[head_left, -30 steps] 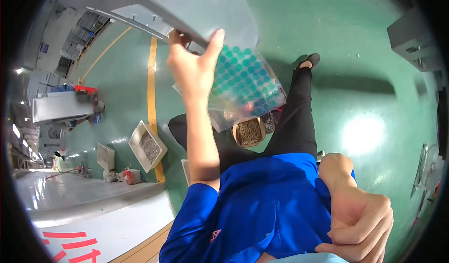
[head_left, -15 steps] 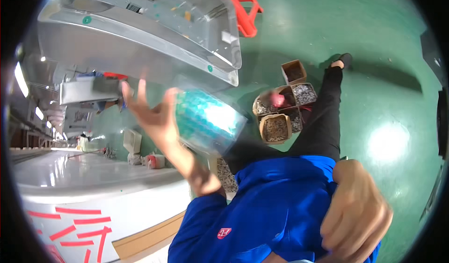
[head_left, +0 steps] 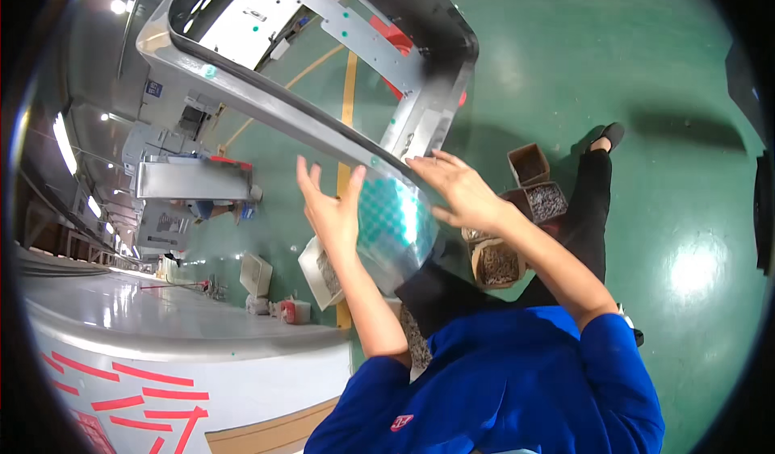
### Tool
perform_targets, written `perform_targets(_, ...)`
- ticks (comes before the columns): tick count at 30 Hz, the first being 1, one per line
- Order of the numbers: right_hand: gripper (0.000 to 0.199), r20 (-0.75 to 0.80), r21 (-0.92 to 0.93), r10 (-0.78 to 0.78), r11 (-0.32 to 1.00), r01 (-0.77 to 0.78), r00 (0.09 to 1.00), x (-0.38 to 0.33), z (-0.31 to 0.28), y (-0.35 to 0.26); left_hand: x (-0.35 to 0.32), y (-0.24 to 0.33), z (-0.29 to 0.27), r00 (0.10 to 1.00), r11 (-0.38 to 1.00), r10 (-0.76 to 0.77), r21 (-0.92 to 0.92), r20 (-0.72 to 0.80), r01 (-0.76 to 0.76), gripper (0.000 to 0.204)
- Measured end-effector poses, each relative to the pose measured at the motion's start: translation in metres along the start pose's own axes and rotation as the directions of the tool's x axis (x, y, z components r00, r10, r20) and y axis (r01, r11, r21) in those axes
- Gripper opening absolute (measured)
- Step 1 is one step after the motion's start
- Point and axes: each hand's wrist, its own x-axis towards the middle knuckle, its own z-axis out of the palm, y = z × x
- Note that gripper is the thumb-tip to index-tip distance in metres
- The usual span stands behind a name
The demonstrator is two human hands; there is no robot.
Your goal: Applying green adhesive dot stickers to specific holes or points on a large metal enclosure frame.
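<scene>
A clear sheet of round green stickers (head_left: 387, 212) hangs in the air by the thumb of my left hand (head_left: 331, 212). The hand carries it, though its fingers are spread and the exact grip is hidden. My right hand (head_left: 464, 192) reaches in from the other side, fingers stretched out and thumb apart. Its fingertips are at the near edge of a large metal frame (head_left: 266, 111), beside the sheet; whether they touch the frame or pinch a small sticker cannot be made out. Several green dots sit on the frame.
Cardboard boxes of small parts (head_left: 496, 262) stand on the green floor by my leg. A white bin (head_left: 321, 272) is below my left forearm. At left lies a white surface with red strips (head_left: 153, 393). A red stool (head_left: 391, 38) shows behind the frame.
My right hand has risen from beside my body to the frame's edge. My left hand and the sheet have shifted right. The frame now shows its opening, seen from a changed angle.
</scene>
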Motion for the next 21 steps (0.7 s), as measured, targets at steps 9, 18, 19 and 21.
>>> perform_targets(9, 0.064, -0.019, -0.242, -0.054, 0.969, 0.047, 0.998, -0.012, 0.020, -0.013, -0.041, 0.037, 0.022, 0.914, 0.979, 0.203, -0.080, 0.352, -0.186, 0.031)
perform_targets(18, 0.047, -0.020, -0.254, -0.097, 0.963, 0.089, 0.995, -0.007, 0.041, -0.061, -0.036, 0.028, -0.007, 0.934, 0.963, 0.033, 0.238, 0.356, -0.124, 0.024)
perform_targets(19, 0.048, -0.032, -0.199, -0.100, 0.976, 0.092, 0.994, -0.006, 0.037, -0.069, -0.039, 0.022, -0.012, 0.947, 0.965, 0.071, 0.220, 0.315, -0.145, 0.021)
perform_targets(21, 0.049, -0.021, -0.252, -0.103, 0.963, 0.094, 0.995, -0.010, 0.023, -0.071, -0.044, 0.007, -0.009, 0.965, 0.969, 0.088, 0.202, 0.246, -0.140, 0.019)
